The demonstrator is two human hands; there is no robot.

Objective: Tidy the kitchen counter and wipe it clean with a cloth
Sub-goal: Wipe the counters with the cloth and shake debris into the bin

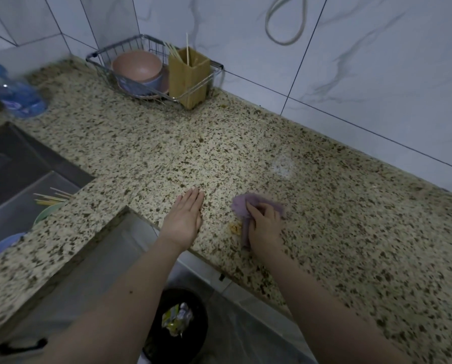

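A speckled granite counter (246,143) fills the middle of the view. My right hand (265,227) grips a purple cloth (242,206) and presses it onto the counter near the front edge. A small yellowish crumb pile (235,228) lies just left of that hand, touching the cloth. My left hand (185,216) lies flat on the counter with straight fingers, a little left of the crumbs. A faint whitish smear (282,165) shows farther back on the stone.
A wire rack (109,57) in the back corner holds a pink bowl (138,65) and a bamboo chopstick holder (189,74). A blue bottle (17,97) lies at the far left. The sink (15,174) holds chopsticks and bowls. A black bin (177,321) stands below the counter edge.
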